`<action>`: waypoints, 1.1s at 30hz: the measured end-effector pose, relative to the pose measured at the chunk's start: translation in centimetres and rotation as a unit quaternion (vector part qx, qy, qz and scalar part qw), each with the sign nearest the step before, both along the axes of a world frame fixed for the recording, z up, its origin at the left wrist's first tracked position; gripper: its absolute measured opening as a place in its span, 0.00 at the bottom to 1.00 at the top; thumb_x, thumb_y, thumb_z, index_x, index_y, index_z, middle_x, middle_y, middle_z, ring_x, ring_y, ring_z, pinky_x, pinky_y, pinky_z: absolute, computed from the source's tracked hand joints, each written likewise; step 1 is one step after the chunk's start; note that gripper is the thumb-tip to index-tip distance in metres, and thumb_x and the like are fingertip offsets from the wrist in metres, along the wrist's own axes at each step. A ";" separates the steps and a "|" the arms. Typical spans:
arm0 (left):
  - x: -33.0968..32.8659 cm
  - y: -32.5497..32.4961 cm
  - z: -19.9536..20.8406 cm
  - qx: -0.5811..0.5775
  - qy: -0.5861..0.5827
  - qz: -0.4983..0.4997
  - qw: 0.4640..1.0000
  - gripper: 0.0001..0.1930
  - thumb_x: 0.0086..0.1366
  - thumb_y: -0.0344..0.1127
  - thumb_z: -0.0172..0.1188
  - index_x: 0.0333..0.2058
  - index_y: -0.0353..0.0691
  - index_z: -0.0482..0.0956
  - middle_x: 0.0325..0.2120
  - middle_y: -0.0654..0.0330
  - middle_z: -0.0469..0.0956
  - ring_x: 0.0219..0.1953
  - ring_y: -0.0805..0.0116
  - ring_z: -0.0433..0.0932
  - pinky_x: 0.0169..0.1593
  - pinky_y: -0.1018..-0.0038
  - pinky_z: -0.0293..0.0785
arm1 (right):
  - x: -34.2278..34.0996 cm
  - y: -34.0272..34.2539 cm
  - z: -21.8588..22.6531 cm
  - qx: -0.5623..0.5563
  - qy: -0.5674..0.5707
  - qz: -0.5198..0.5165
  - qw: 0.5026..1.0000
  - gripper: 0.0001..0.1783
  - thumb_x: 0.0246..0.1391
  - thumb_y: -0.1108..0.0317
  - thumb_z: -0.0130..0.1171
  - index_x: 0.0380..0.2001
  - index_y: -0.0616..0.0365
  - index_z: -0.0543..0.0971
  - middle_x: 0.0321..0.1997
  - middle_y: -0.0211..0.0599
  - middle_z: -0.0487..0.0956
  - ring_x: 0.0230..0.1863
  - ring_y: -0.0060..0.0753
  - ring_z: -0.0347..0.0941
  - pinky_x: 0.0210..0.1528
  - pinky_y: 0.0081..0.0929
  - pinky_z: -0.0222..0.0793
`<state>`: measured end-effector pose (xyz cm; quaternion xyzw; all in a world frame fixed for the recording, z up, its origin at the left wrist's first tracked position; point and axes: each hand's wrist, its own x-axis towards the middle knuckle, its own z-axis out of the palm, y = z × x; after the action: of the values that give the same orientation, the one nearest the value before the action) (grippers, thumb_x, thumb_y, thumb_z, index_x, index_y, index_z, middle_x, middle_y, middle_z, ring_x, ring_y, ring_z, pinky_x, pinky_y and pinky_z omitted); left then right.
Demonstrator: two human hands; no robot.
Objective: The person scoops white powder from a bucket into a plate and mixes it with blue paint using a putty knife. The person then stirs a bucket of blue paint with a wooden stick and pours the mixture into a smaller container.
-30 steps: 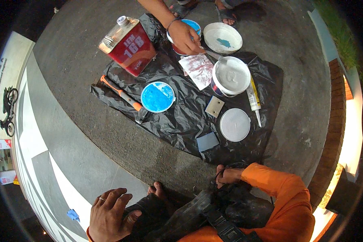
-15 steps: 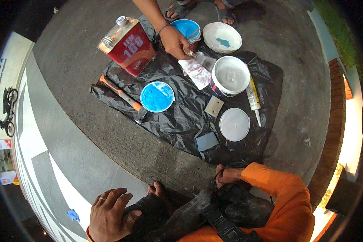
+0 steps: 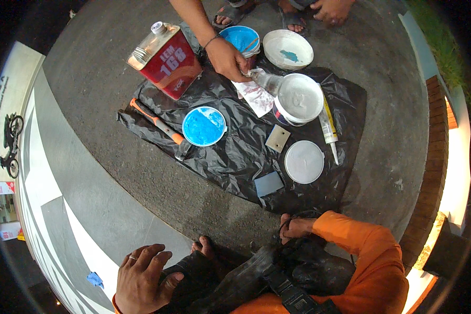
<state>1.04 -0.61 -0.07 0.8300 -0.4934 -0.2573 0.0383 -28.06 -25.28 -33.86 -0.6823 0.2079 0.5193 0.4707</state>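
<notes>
My left hand (image 3: pixel 145 277) is held near my knee, fingers apart and slightly curled, a ring on one, nothing in it. At the end of my orange sleeve, my right hand (image 3: pixel 300 228) is down beside my foot in a dark sandal; its fingers are not clear. Across from me, another person's hand (image 3: pixel 226 60) grips a wide putty knife (image 3: pixel 267 82), its blade at the rim of a tub of whitish paste (image 3: pixel 299 98). Below the knife lies a stained white cloth or paper (image 3: pixel 257 99). A round whitish lid (image 3: pixel 304 162) is the tub-side item nearest my right hand.
On black plastic sheeting (image 3: pixel 235 162) are a hammer (image 3: pixel 159 124), a blue-smeared lid (image 3: pixel 204 126), a sealant cartridge (image 3: pixel 327 123), a beige block (image 3: pixel 278 138) and a grey pad (image 3: pixel 268 183). A red can (image 3: pixel 167 65), blue paint bucket (image 3: pixel 240 38) and white bowl (image 3: pixel 288 48) stand farther off.
The other person's putty knife has shifted slightly toward the tub and up. Their second hand has come into view at the top. My hands have not moved.
</notes>
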 end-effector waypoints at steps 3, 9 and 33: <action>0.0 -0.2 0.0 -0.003 0.005 0.000 1.000 0.27 0.62 0.55 0.63 0.44 0.34 0.79 0.46 0.45 0.79 0.49 0.42 0.79 0.51 0.54 0.75 | -1.1 0.7 -2.5 -0.013 0.018 0.012 1.000 0.25 0.63 0.52 0.45 0.45 0.58 0.83 0.52 0.39 0.84 0.58 0.42 0.76 0.60 0.36 0.68; -0.1 0.0 -0.1 -0.001 -0.002 0.004 1.000 0.27 0.62 0.56 0.63 0.44 0.34 0.79 0.46 0.45 0.79 0.49 0.42 0.79 0.51 0.54 0.75 | -1.5 0.4 -2.8 0.012 -0.020 -0.016 1.000 0.35 0.60 0.41 0.44 0.48 0.62 0.83 0.51 0.58 0.81 0.56 0.59 0.76 0.61 0.45 0.69; 0.0 -0.2 0.0 0.001 -0.001 -0.005 1.000 0.25 0.60 0.52 0.65 0.44 0.34 0.79 0.47 0.45 0.79 0.49 0.42 0.79 0.50 0.54 0.75 | -1.2 0.2 -1.7 -0.001 0.017 -0.012 1.000 0.37 0.60 0.39 0.45 0.48 0.65 0.82 0.55 0.60 0.79 0.59 0.59 0.74 0.63 0.45 0.68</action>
<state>1.07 -0.82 -0.10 0.8277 -0.4977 -0.2568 0.0358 -29.26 -25.04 -35.58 -0.6712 0.2245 0.5253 0.4725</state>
